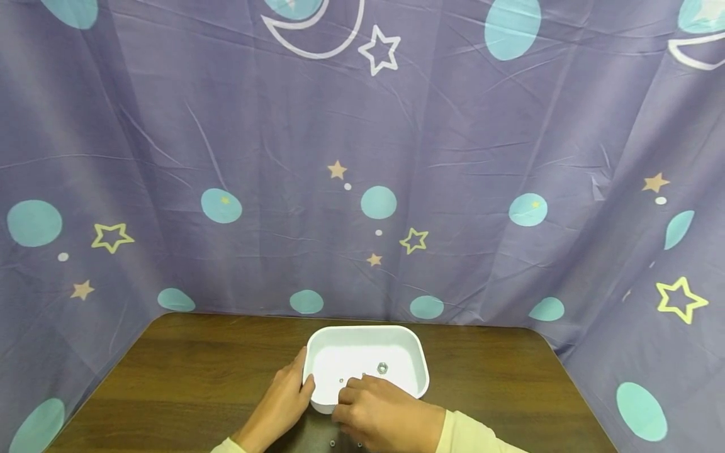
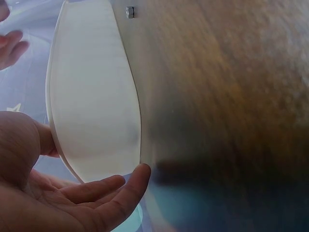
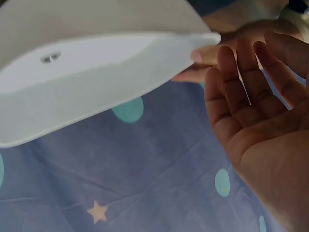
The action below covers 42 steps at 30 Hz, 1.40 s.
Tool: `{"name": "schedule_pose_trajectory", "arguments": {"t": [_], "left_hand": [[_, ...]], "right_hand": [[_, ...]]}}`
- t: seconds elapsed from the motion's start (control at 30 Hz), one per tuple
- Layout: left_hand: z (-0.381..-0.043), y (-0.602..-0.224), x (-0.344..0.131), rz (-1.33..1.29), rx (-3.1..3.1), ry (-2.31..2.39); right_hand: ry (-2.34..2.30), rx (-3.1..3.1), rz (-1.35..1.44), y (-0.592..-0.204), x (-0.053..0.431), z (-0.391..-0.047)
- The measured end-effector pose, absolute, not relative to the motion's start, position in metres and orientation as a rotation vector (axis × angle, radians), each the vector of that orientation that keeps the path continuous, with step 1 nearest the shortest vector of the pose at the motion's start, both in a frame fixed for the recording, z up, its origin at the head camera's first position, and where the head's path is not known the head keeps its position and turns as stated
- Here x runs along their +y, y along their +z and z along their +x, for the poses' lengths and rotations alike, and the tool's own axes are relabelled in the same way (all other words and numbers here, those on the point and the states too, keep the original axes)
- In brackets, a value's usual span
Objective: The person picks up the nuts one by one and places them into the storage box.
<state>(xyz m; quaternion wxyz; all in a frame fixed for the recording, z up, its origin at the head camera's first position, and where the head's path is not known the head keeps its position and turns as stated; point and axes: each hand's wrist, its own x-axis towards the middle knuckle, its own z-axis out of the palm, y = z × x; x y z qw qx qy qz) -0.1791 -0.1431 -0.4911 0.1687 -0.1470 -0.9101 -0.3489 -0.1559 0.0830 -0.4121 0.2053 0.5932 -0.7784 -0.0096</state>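
A white tray (image 1: 362,333) with rounded corners stands on the table. My left hand (image 1: 286,393) grips its left side, thumb at the rim and fingers along the outer wall. Over the tray's near edge is my right hand (image 1: 376,412); in the right wrist view its fingers (image 3: 248,84) are loosely bent with nothing between them. A larger hex nut (image 1: 382,367) lies inside the tray, with small nuts (image 1: 342,380) nearer the right hand. In front of the tray, two small nuts (image 1: 332,443) lie on the table, one close by the right hand.
The brown wooden table (image 1: 226,352) extends to both sides of the tray. Behind it and at the sides hangs a purple curtain (image 1: 317,251) with stars, moons and teal spots.
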Motion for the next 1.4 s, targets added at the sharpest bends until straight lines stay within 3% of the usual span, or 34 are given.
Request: {"name": "schedule_pose_trajectory", "arguments": {"t": [0.7,1.4], "left_hand": [[-0.180,-0.492,-0.143,-0.408,-2.590,-1.028],[-0.180,-0.494,-0.143,-0.364,-2.624,-1.034]], "right_hand": [[-0.132,-2.244,1.858,-0.458,0.082,-0.149],[-0.209,-2.285,1.839,-0.484,0.078,-0.146]]}}
